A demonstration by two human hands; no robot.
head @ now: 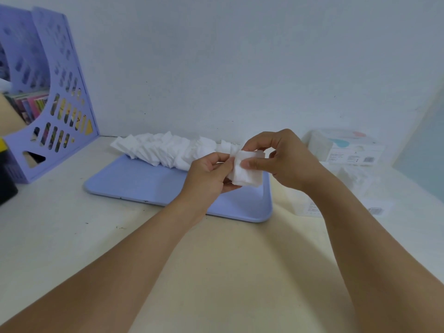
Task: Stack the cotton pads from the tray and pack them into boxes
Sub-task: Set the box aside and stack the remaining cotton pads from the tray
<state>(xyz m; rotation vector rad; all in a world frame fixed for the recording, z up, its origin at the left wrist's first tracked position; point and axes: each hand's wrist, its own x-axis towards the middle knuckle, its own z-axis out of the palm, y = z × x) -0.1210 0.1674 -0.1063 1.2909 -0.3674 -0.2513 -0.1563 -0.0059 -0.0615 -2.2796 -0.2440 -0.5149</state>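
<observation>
A small stack of white cotton pads [247,173] is held above the right end of the pale blue tray [149,183]. My left hand [207,175] grips the stack from the left and below. My right hand [286,159] pinches it from the right, thumb across the front pad. A long loose row of white cotton pads [165,150] lies along the tray's far edge. A clear box with a pink and blue printed lid [348,147] stands at the right by the wall. Nearer me sits a second clear box [348,188] with white pads inside.
A purple perforated file holder [48,92] with books stands at the far left against the wall. A dark object [6,179] sits at the left edge. The cream table [216,260] stretches toward me under my forearms. The wall runs close behind the tray.
</observation>
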